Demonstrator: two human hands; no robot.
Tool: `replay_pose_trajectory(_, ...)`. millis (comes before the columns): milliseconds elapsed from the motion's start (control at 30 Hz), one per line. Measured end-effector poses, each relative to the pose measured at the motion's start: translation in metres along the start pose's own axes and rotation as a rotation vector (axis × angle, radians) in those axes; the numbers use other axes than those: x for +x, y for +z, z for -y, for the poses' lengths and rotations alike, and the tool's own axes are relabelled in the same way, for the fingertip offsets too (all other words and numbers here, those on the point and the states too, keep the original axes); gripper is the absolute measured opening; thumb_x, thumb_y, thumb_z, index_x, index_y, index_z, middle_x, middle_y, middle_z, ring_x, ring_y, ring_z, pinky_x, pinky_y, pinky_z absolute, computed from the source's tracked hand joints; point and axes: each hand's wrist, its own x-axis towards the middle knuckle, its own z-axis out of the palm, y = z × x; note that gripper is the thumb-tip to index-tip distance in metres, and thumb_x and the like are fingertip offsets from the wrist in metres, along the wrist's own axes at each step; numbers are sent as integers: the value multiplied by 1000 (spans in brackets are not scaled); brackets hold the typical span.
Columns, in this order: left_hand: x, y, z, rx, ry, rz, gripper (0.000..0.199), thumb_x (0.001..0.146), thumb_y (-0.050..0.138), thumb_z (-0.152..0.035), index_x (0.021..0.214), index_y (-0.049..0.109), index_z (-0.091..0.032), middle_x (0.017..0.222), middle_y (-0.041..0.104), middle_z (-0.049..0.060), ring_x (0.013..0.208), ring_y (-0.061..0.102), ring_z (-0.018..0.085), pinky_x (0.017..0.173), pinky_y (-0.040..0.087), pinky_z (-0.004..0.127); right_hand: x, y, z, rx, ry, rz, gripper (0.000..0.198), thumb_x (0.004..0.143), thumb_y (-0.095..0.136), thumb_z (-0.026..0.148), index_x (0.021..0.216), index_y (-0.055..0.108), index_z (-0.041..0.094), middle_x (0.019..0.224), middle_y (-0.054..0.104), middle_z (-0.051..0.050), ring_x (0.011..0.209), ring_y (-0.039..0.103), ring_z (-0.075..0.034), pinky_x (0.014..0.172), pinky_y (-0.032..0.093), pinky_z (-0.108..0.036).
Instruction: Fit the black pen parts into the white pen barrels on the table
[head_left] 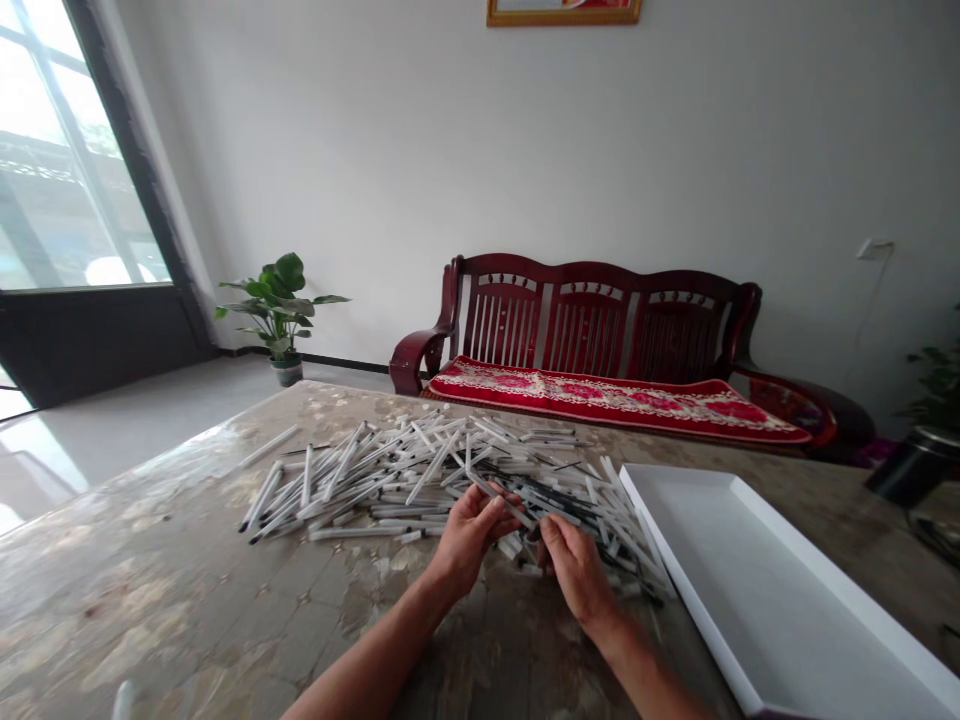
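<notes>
A slim pen (520,515) with a pale, translucent barrel slants between my two hands, above the near side of a big heap of loose pens (352,480). My left hand (474,525) is closed round its barrel, thumb on top. At the lower right end of the same pen, my right hand (574,560) pinches with thumb and fingers; that tip is hidden by the fingers. Many pens in the heap have whitish barrels and dark ends, and thin black pieces lie among them.
A shallow white tray (780,580) lies at the right of the table (187,600). One white piece (122,700) is at the lower left edge. Beyond the table stand a red wooden bench (585,330) and a potted plant (281,310); a dark container (911,465) is far right.
</notes>
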Motion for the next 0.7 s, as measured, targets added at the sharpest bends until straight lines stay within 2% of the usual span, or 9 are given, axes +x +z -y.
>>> replay_pose_trajectory(133,1,0,3,18,-6,-39,45,58,89,-38,86,61,-17,84,76,6,78,73,19,70,59,27,2,2,-5,20,-2,28,46,97,37,53,65,50,23,54,57,1,52,56,-15,53,39,-23)
replay_pose_trajectory(367,-1,3,6,30,15,-109,48,52,91,-42,80,62,-15,81,76,7,67,72,16,64,59,26,2,2,-6,-136,-98,-84,40,97,38,49,76,60,23,60,63,-1,57,61,-18,56,42,-24)
replay_pose_trajectory(533,-4,6,4,1,30,-106,48,52,92,-39,80,62,-15,81,76,7,69,72,16,66,59,25,3,2,-6,-15,-16,-20,43,98,36,51,73,57,23,59,62,-1,54,61,-16,51,42,-23)
replay_pose_trajectory(600,-4,7,4,2,28,-108,48,51,92,-39,80,62,-15,81,76,7,69,72,16,65,59,25,4,3,-7,1,-13,-11,43,97,38,50,68,54,23,55,60,0,51,58,-16,50,41,-22)
replay_pose_trajectory(700,-3,6,5,7,36,-127,48,51,92,-41,79,62,-15,82,76,7,68,72,16,64,59,24,5,4,-7,-1,-39,-47,35,94,45,45,71,57,22,55,59,2,51,56,-15,51,41,-22)
